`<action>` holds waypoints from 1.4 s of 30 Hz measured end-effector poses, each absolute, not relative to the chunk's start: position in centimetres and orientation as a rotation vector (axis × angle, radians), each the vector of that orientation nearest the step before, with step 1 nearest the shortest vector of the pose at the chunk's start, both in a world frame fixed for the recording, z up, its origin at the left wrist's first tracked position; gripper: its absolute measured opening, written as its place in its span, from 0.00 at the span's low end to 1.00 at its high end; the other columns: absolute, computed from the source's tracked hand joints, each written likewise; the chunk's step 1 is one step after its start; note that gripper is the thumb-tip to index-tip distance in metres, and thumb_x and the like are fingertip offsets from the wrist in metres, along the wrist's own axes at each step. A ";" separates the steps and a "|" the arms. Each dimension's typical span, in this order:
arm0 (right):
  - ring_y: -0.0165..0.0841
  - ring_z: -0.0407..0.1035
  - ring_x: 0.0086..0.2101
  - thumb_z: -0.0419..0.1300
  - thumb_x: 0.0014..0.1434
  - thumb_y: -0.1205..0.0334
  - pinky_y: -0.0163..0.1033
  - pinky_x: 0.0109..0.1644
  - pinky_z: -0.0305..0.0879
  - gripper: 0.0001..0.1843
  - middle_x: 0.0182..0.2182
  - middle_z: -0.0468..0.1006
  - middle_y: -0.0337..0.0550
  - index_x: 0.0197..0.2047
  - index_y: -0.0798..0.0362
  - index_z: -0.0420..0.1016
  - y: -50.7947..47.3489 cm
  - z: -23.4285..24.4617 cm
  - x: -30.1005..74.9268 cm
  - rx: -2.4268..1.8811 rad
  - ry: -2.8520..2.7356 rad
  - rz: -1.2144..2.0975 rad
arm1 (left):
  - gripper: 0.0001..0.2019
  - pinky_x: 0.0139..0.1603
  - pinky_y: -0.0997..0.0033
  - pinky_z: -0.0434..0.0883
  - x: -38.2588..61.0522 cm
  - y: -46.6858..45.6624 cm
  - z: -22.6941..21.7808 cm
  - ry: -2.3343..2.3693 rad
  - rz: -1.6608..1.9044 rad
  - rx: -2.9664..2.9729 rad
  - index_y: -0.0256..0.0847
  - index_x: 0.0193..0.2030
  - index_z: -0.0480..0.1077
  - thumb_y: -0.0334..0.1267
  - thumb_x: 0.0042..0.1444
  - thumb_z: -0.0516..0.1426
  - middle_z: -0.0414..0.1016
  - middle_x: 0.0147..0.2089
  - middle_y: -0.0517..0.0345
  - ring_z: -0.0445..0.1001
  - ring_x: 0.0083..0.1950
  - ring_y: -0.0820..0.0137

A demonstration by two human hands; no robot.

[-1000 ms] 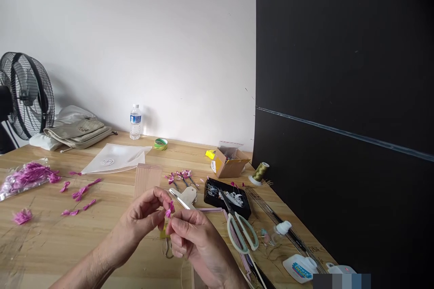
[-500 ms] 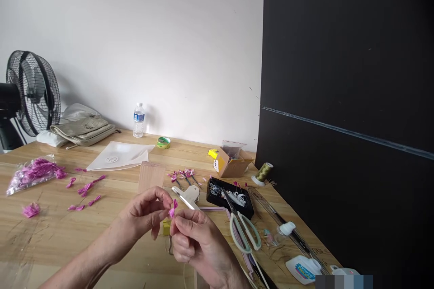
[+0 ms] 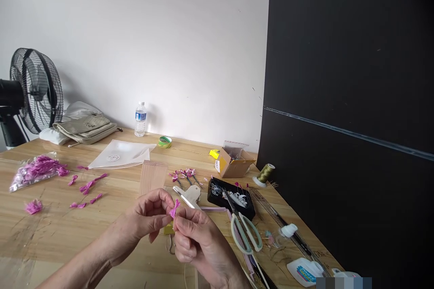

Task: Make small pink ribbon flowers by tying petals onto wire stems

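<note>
Both my hands meet above the near middle of the wooden table (image 3: pixel 50 235). My left hand (image 3: pixel 149 217) and my right hand (image 3: pixel 196 241) pinch one small pink flower piece (image 3: pixel 175 208) between their fingertips, fingers closed on it. Under the hands lie a yellow block (image 3: pixel 168 229) and a metal clip (image 3: pixel 188 196). Just beyond stands a small wooden block (image 3: pixel 153 177). A row of finished pink flowers on stems (image 3: pixel 183 174) lies behind the clip.
White-handled scissors (image 3: pixel 246 232) and a black tray (image 3: pixel 230 197) lie to the right, with a glue bottle (image 3: pixel 283 234), gold thread spool (image 3: pixel 265 174) and cardboard box (image 3: pixel 232 162). Loose pink pieces (image 3: pixel 86 187) and a bag of them (image 3: pixel 35 170) lie left. A black panel (image 3: pixel 349 113) walls the right side.
The camera has swung slightly left and up, so everything sits a bit further right. My fingers have closed tighter round the pink piece, which now stands a little higher between them.
</note>
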State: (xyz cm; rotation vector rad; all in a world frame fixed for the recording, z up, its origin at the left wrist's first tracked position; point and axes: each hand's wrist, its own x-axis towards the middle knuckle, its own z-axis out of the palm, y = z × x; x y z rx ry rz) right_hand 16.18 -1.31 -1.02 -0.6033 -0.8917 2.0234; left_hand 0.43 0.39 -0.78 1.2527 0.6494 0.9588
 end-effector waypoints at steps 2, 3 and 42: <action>0.17 0.45 0.11 0.70 0.44 0.55 0.29 0.16 0.38 0.17 0.10 0.62 0.28 0.22 0.56 0.68 -1.2 -1.0 16.2 -0.621 -0.892 2.028 | 0.07 0.21 0.82 0.58 0.6 0.5 -0.7 0.672 0.964 1.241 0.40 0.30 0.68 0.39 0.49 0.61 0.66 0.27 0.64 0.61 0.27 0.76; 0.17 0.45 0.11 0.70 0.44 0.55 0.29 0.16 0.38 0.17 0.10 0.62 0.28 0.22 0.56 0.68 -1.2 -1.0 16.2 -0.628 -0.895 2.029 | 0.08 0.22 0.82 0.59 0.6 0.5 -0.7 0.686 0.969 1.244 0.39 0.29 0.67 0.39 0.49 0.62 0.67 0.26 0.64 0.62 0.27 0.76; 0.19 0.46 0.13 0.65 0.46 0.50 0.31 0.18 0.38 0.18 0.10 0.60 0.27 0.24 0.56 0.68 -1.8 -0.6 16.0 -0.810 -1.103 1.689 | 0.10 0.16 0.82 0.61 0.5 0.9 -2.1 0.732 1.435 1.894 0.45 0.30 0.78 0.28 0.52 0.57 0.61 0.18 0.67 0.60 0.15 0.79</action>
